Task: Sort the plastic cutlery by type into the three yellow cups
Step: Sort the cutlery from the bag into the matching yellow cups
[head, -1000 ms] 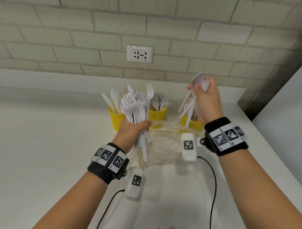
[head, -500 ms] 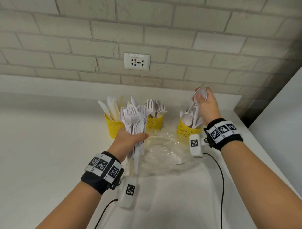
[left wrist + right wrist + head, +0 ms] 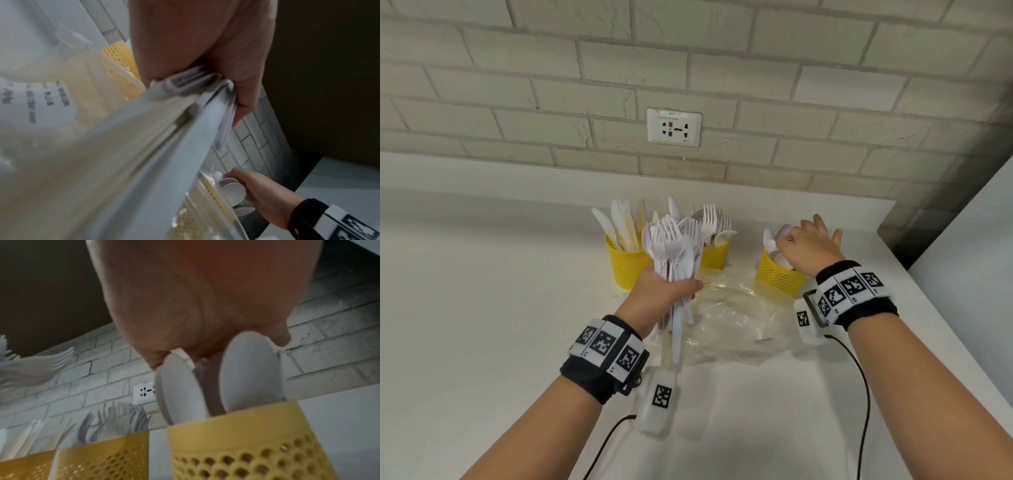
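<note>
Yellow mesh hides most of what stands in the right cup (image 3: pixel 779 279): only spoon bowls (image 3: pixel 251 369) poke above its rim, and my right hand (image 3: pixel 812 250) covers their tops, fingers spread and loose, fingertips touching them. Whether any finger pinches a spoon I cannot tell.

My left hand (image 3: pixel 657 294) is wrapped tight round a bunch of white cutlery (image 3: pixel 674 250), mostly forks with some spoons, handles hanging below the fist. The bunch blocks part of the two cups left of the right cup. The middle cup (image 3: pixel 714 255) holds forks; the far left cup (image 3: pixel 625 265) holds knives, white and beige.

Just in front of the right cup a crumpled clear plastic bag (image 3: pixel 732 318) lies on the white counter (image 3: pixel 482 308). Behind it, on the brick wall, sits a wall socket (image 3: pixel 674 127).
</note>
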Available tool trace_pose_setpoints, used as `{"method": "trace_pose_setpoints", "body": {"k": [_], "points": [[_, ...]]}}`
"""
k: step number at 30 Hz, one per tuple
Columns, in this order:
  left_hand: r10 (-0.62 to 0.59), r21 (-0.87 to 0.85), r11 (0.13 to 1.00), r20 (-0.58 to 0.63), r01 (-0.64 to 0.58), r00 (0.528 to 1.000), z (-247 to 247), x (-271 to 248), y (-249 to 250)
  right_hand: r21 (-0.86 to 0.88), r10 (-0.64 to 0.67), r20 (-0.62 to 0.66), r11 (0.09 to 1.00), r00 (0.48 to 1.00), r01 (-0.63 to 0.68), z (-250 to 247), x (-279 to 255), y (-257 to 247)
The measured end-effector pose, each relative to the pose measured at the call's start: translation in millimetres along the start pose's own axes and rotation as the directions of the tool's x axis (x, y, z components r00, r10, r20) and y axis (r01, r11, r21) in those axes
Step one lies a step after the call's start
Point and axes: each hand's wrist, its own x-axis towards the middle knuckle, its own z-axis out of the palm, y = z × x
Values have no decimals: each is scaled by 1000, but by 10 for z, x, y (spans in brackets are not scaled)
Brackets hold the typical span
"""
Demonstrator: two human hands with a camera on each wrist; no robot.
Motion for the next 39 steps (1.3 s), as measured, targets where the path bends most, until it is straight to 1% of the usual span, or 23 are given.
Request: {"method": "trace_pose_setpoints", "body": {"k": [1, 2, 4, 5, 6, 8, 9, 11, 13, 17, 18, 19, 20, 22, 23, 25, 27, 29, 32, 34, 36, 37, 39], "points": [[6, -5, 1000, 14, -6, 1000, 6, -11, 7, 37, -20, -72, 999, 997, 23, -21, -24, -38], [13, -8, 1000, 29, -13, 999, 11, -23, 17, 86, -57, -188, 993, 980, 75, -49, -51, -91], [33, -8, 999, 61, -32, 998, 18, -40, 30, 248, -141, -406, 934, 903, 257, -124, -147, -266], [41, -7, 999, 74, -40, 996, 21, -44, 32, 376, -176, -416, 860, 892, 344, -174, -209, -377], [46, -6, 999, 82, -46, 996, 27, -42, 37, 525, -213, -345, 763, 914, 377, -216, -271, -501], [54, -8, 999, 90, -54, 994, 39, -40, 48, 764, -294, -123, 581, 948, 280, -236, -368, -738], [57, -11, 998, 95, -56, 994, 43, -39, 54, 811, -314, -71, 534, 947, 238, -215, -392, -831], [55, -19, 998, 95, -53, 994, 33, -41, 57, 849, -291, -96, 476, 952, 231, -173, -408, -959], [44, -30, 999, 82, -41, 996, -5, -45, 57, 894, -229, -171, 374, 958, 249, -153, -397, -1014], [34, -46, 998, 57, -31, 998, -102, -53, 45, 959, -140, -285, -45, 948, 281, -228, -376, -1051], [33, -55, 998, 44, -31, 998, -121, -51, 39, 949, -131, -311, -98, 941, 300, -233, -372, -1051], [31, -64, 998, 30, -29, 999, -136, -47, 34, 946, -135, -324, -80, 937, 315, -233, -376, -1056], [30, -71, 997, 20, -29, 999, -148, -40, 32, 948, -158, -312, 6, 937, 317, -219, -389, -1074], [34, -72, 997, 20, -32, 999, -153, -29, 38, 939, -223, -221, 216, 949, 269, -142, -445, -1139], [36, -71, 997, 26, -34, 999, -146, -23, 42, 941, -259, -166, 248, 951, 232, -87, -470, -1182], [38, -77, 996, 33, -35, 999, -127, -13, 51, 960, -304, -132, 196, 943, 197, 2, -504, -1259], [31, -77, 997, 38, -28, 999, -118, -10, 53, 962, -270, -167, 165, 948, 216, 40, -487, -1274], [24, -73, 997, 47, -21, 999, -122, -15, 45, 949, -243, -221, 169, 944, 265, 42, -461, -1253], [20, -77, 997, 52, -16, 998, -134, -15, 40, 899, -226, -327, 226, 918, 376, 69, -447, -1247], [26, -55, 998, 57, -23, 998, -139, -8, 36, 889, -145, -387, 202, 911, 410, 80, -430, -1248], [32, -30, 999, 60, -30, 998, -142, -9, 31, 915, -71, -377, 127, 924, 383, 77, -395, -1229], [35, -23, 999, 64, -33, 997, -135, -15, 31, 931, -71, -346, 94, 935, 352, 73, -382, -1221], [41, -18, 999, 74, -40, 996, -117, -21, 29, 953, -149, -278, 80, 949, 291, 82, -383, -1225]]}}
